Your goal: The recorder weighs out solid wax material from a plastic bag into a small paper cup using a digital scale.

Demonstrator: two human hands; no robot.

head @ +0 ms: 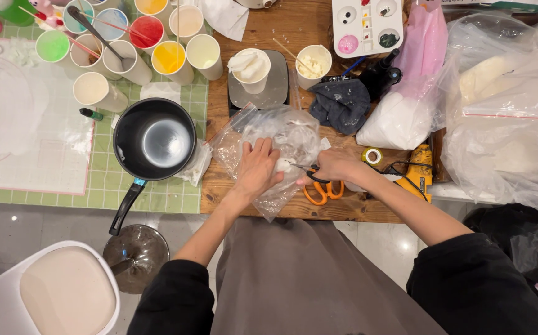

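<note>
- The clear plastic bag (281,146) lies crumpled on the wooden table (294,25), near its front edge, with a lump of white material inside it.
- Your left hand (258,167) lies flat on the bag, fingers held together and pointing to the far side, pressing the plastic down beside the white lump.
- Your right hand (336,166) is closed through the orange handles of a pair of scissors (320,186); the dark blades point left and meet the bag just beside your left fingertips.
- Both forearms come in from the near edge, sleeves pushed up to the elbows.
- To the left, a black saucepan (154,141) sits on a green gridded mat (151,198); its shiny inside shows nothing in it.
- On the far left, paper cups (170,59) stand crowded together, holding green, red, orange, yellow and pale liquids, some with sticks in them.
- Beyond the bag, a cup of white paste (249,67) stands on a small scale (275,87), and another cup (313,62) just right of it holds cream-coloured bits and a stick.
- A white paint palette (368,25) on the far side carries pink and dark dabs.
- To the right, a pink-topped bag of white powder (405,105) leans beside larger clear bags (505,111).
</note>
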